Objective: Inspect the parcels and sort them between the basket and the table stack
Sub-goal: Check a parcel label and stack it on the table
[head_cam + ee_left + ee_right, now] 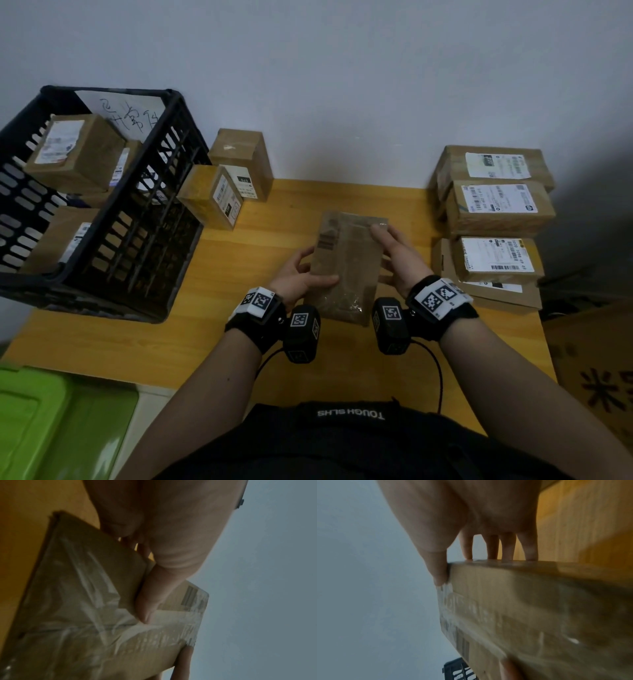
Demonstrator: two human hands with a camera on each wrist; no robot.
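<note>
A flat brown parcel (346,263), wrapped in clear film, is held above the middle of the table (212,294) between both hands. The left hand (301,274) is closed on its left long edge: the thumb (149,601) is laid across the upper face, and the fingers are tucked beneath, only partly seen in the left wrist view. The right hand (394,260) is closed on the right long edge: the thumb (438,569) is pressed against the far corner, and the four fingers (529,547) are passed behind the parcel, as the right wrist view shows. Neither hand is clenched tight; the parcel is pinched between thumb and fingers on each side. The basket (144,219) is seen at the left of the table, with boxes inside it, and two boxes (226,178) are stood just beside it. The stack (496,219) of labelled boxes is seen at the right edge, well apart from the held parcel.
</note>
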